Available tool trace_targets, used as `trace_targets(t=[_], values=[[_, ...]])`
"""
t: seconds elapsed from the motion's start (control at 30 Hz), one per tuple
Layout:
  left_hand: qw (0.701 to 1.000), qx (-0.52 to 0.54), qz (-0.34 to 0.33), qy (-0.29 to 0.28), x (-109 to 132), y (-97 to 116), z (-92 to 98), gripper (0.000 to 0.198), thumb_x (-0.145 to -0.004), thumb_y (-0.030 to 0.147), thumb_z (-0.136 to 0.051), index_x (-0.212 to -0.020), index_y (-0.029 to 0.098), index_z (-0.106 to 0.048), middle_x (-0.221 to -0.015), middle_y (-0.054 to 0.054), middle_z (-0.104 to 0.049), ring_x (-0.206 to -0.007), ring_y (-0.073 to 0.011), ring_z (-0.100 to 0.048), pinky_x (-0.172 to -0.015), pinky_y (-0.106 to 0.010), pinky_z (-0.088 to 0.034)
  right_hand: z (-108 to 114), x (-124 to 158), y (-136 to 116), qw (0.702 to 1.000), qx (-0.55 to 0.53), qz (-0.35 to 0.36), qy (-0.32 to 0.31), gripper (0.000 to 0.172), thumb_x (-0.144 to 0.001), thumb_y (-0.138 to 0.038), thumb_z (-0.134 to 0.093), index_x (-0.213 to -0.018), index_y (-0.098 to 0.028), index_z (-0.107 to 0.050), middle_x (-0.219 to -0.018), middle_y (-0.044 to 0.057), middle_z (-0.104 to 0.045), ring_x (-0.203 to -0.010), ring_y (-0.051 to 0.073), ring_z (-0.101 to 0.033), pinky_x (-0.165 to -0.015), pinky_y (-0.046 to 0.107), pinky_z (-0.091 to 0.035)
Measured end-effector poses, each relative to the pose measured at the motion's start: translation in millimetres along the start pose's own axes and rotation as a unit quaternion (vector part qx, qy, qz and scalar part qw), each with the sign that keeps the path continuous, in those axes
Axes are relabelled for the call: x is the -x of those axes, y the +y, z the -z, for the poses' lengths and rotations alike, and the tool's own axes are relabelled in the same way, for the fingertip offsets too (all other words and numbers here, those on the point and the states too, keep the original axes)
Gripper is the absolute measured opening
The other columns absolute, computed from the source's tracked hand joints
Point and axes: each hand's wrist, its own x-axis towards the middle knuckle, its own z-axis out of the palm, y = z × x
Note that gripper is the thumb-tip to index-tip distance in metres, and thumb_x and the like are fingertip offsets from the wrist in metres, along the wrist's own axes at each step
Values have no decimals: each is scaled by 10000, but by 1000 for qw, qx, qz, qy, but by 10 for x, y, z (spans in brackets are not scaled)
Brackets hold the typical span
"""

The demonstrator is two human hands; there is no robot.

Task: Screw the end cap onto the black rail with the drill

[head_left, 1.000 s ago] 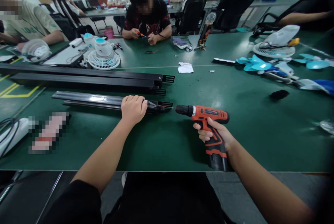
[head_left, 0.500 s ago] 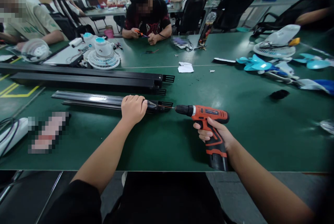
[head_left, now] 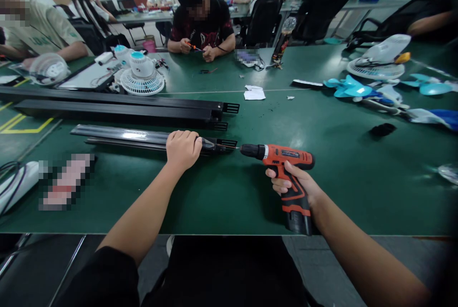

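Indoors, the left hand (head_left: 183, 150) curls over a glossy black profile (head_left: 125, 133) on the green tabletop (head_left: 350, 192); the right hand (head_left: 307, 185) grips a cordless drill (head_left: 290, 155). Black channels (head_left: 118, 110) lie just beyond; whether the bit (head_left: 237, 148) touches is unclear.

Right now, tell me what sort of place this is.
Probably an assembly or repair workshop, judging by the red-and-black cordless drill in the right hand, a white fan with a round grille, and the long green worktable.

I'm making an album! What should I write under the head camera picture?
Left hand on a black bar, right hand pointing an orange drill at its slotted end.
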Motion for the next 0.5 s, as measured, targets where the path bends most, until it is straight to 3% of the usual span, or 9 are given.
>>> trace_targets(t=[0.5], values=[[1000, -8, -3, 2, -6, 16, 19, 443, -1046, 366, -344, -990, 194, -749, -969, -93, -777, -927, -291, -673, -936, -455, -439, 34, 4, -4, 1000, -17, -9, -9, 348, -862, -417, -825, -1031, -159, -664, -633, -41, -522, -512, 82, -379, -491, 183, -473]])
